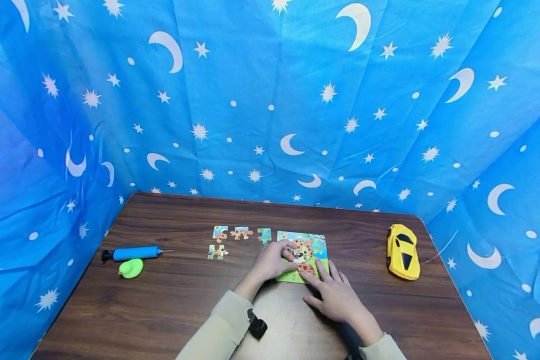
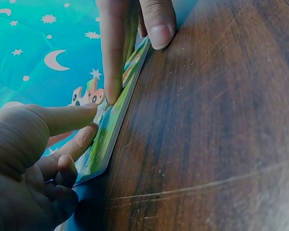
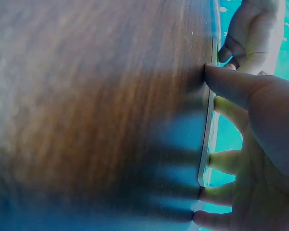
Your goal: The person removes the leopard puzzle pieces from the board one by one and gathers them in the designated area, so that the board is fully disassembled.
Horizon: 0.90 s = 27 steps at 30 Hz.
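Observation:
A jigsaw puzzle board [image 1: 291,277] with a spotted animal picture lies on the table in front of me. My left hand [image 1: 270,261] reaches over its left side and pinches a jigsaw piece [image 2: 89,95] between thumb and index finger. That piece, with printed eyes, is tilted up from the board in the left wrist view. My right hand [image 1: 337,295] rests at the board's lower right with fingers spread. Its index fingertip presses on the board beside the piece, while the thumb [image 3: 229,82] touches the table at the near edge. The left hand hides part of the picture.
Several loose jigsaw pieces, among them a spotted one [image 1: 241,233] and a green one [image 1: 218,252], lie left of the board. Farther left are a blue pump [image 1: 137,253] and a green toy duck [image 1: 132,268]. A yellow toy car [image 1: 403,252] stands at the right.

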### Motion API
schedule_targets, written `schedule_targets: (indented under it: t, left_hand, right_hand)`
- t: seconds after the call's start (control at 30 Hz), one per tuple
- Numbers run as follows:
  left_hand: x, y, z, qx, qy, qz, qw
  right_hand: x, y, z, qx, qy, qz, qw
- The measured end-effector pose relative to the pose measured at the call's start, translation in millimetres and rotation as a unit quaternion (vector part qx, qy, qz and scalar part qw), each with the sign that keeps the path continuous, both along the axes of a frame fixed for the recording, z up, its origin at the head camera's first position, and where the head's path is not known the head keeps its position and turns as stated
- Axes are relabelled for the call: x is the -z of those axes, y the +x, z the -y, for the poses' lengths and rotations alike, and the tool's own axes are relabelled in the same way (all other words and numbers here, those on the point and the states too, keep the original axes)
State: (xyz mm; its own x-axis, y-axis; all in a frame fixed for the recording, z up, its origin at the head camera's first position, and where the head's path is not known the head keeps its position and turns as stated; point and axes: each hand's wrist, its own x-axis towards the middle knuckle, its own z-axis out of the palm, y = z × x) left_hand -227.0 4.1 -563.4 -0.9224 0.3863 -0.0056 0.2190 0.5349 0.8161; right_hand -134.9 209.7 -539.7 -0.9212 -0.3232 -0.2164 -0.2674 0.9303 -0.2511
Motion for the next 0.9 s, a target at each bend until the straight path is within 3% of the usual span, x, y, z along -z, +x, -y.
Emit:
schedule_targets:
  t: [0.23,0.47,0.63,0.9]
  left_hand:
    - [1.7,0.2,5.9,-0.002,0.035,0.011,0.9993]
    - [-3.7,4.3,20.8,-0.005,0.059,0.018,0.9981]
    - [-9.3,6.2,42.6,-0.021,0.056,0.017,0.9981]
    - [-19.0,3.8,89.9,-0.073,0.035,0.011,0.9966]
  right_hand:
    - [-1.7,0.4,0.6,-0.001,0.0,0.003,1.0]
    - [-0.2,-0.5,0.2,0.003,0.0,0.009,1.0]
    - [0.3,-0.7,0.9,0.003,0.0,0.009,1.0]
    - [-0.7,0.1,1.7,0.003,0.002,0.008,1.0]
